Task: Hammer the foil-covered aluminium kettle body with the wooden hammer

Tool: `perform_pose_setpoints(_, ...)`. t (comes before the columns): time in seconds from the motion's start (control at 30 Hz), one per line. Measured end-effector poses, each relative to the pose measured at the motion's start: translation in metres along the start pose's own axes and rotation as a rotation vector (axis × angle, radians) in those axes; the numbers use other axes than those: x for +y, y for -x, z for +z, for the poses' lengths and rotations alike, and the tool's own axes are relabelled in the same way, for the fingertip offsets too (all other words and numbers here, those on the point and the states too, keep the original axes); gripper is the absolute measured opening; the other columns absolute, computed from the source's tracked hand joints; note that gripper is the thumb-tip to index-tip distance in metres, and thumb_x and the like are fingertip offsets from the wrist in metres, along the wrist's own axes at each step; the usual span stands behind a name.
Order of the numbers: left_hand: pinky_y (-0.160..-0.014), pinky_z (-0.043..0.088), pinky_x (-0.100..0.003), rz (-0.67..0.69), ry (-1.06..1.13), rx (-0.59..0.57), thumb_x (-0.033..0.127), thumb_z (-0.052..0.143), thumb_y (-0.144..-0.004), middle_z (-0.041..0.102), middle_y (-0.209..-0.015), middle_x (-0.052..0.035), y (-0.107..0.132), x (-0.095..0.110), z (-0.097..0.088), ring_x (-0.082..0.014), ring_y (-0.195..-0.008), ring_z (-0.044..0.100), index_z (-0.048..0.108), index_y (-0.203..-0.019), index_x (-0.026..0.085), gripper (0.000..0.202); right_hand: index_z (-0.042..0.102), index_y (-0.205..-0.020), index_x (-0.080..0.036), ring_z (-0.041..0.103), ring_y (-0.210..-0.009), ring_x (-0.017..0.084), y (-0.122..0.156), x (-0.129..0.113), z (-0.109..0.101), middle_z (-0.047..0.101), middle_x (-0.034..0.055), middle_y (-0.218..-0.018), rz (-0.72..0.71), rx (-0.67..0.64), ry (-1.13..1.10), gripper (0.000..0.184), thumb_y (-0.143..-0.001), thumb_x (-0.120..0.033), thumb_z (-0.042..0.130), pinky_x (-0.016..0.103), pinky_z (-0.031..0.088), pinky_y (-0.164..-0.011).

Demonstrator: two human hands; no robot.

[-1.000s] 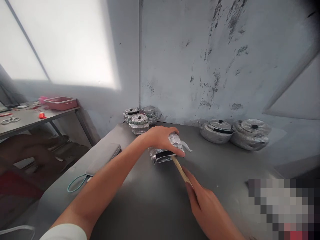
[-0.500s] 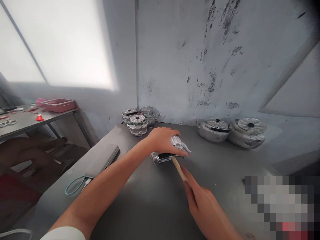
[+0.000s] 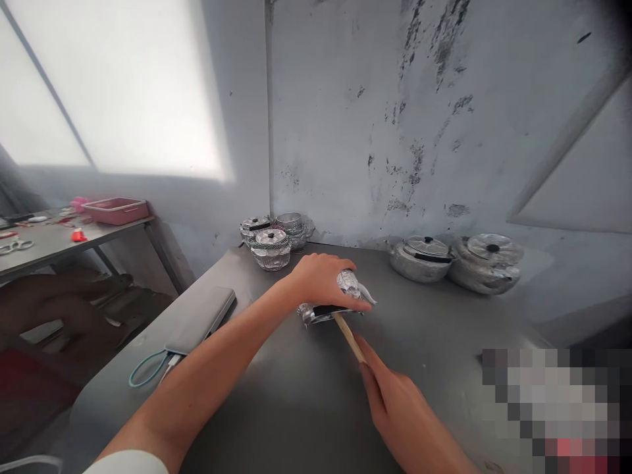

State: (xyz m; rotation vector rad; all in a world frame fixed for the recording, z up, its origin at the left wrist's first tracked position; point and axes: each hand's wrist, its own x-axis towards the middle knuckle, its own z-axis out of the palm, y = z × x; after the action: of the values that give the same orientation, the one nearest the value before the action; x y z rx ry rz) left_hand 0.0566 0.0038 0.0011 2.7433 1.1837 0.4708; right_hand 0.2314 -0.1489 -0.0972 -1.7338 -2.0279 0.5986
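Note:
My left hand is wrapped over a small silver kettle-like pot in the middle of the table. The pot is tipped, with a curved spout at its right and a black strip, perhaps its handle, along its near side. Most of its body is hidden under my palm. Closed in my right hand is a light wooden stick. The stick's far end meets the near side of the pot; whether it goes inside I cannot tell.
Several small silver pots stand at the back left corner. A lidded pot and a kettle-like pot sit at the back right. A grey power bank with a cable lies left. A pink basket rests on a side table.
The stick's far end has shifted slightly left along the pot's near side, and my right hand has moved slightly left with it. My left hand keeps its hold on the pot.

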Motion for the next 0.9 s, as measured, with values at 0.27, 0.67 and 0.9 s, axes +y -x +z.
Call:
perform_pose_setpoints(0.27,-0.093,0.048,-0.038,-0.009,-0.008,0.003,0.094,0.051,-0.065,0.069,-0.126,-0.001,0.0002,0.0012,-0.0003,-0.0302,-0.113,0.065,0.059,-0.133,0.033,0.092,0.03,-0.159,-0.021,0.06,-0.053,0.022,0.0001,0.0005,0.0013,0.062,-0.0007,-0.063,0.0,-0.002,0.002,0.057,-0.104,-0.035,0.021,0.029,0.036,-0.054)
perform_pose_setpoints(0.67,-0.095,0.048,-0.039,-0.028,0.009,-0.011,0.094,0.052,-0.063,0.07,-0.125,-0.0012,0.0007,0.002,-0.0035,-0.0315,-0.112,0.065,0.06,-0.132,0.033,0.093,0.035,-0.155,-0.019,0.062,-0.057,0.025,-0.003,0.0016,-0.0004,0.062,0.0002,-0.063,0.032,-0.016,0.005,0.057,-0.103,-0.037,0.02,0.031,0.035,-0.056)
perform_pose_setpoints(0.9,-0.093,0.048,-0.039,-0.016,0.017,-0.014,0.093,0.052,-0.064,0.07,-0.125,-0.0024,0.0019,0.0029,-0.0037,-0.0319,-0.112,0.065,0.059,-0.134,0.032,0.093,0.032,-0.156,-0.022,0.068,-0.063,0.025,-0.0024,-0.0008,0.0003,0.067,0.001,-0.069,0.037,-0.042,-0.021,0.056,-0.104,-0.035,0.018,0.03,0.039,-0.058)
